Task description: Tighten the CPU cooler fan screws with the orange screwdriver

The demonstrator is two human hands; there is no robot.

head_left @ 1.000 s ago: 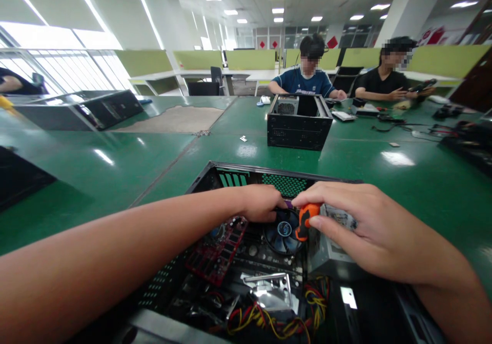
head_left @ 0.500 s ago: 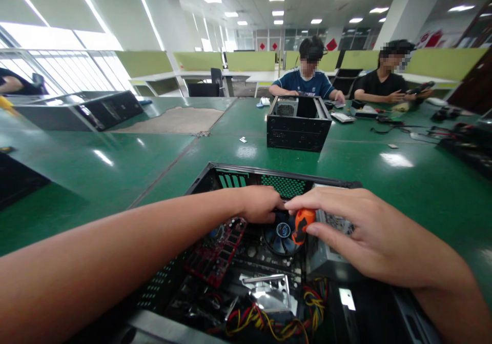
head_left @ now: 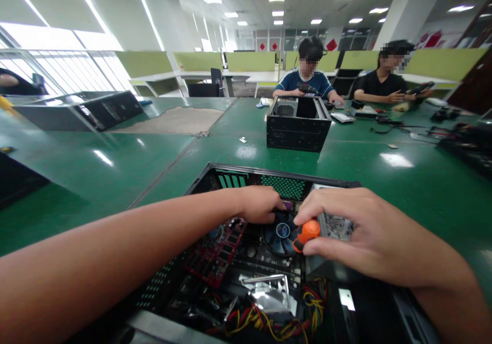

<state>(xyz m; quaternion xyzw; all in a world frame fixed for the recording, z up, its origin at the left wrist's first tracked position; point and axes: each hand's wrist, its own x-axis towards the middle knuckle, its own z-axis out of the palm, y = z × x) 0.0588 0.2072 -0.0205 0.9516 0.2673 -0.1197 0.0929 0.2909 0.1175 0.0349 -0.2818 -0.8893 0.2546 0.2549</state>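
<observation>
An open computer case [head_left: 284, 170] lies before me with its inside facing up. My left hand [head_left: 261, 204] reaches into it, fingers curled at the upper edge of a black cooling fan [head_left: 283, 231]. Between the thumb and fingers of my right hand [head_left: 346, 226] is the orange and black handle of a screwdriver [head_left: 308, 231], just right of the fan's hub; its shaft is hidden. A red circuit board [head_left: 217, 251] sits tilted left of the fan. Right of it, partly behind my right hand, is a grey metal power supply [head_left: 338, 226].
Bundled coloured cables [head_left: 265, 321] and a shiny metal bracket [head_left: 271, 295] lie in the near part of the case. Across the green table [head_left: 154, 154] stands another case [head_left: 298, 131], with two people behind it. A further case [head_left: 111, 109] lies at left.
My right hand's fingers have shifted and the screwdriver handle has turned and tilted to the right. My left hand stays put. The person opposite now shows a dark drill-like tool above their case.
</observation>
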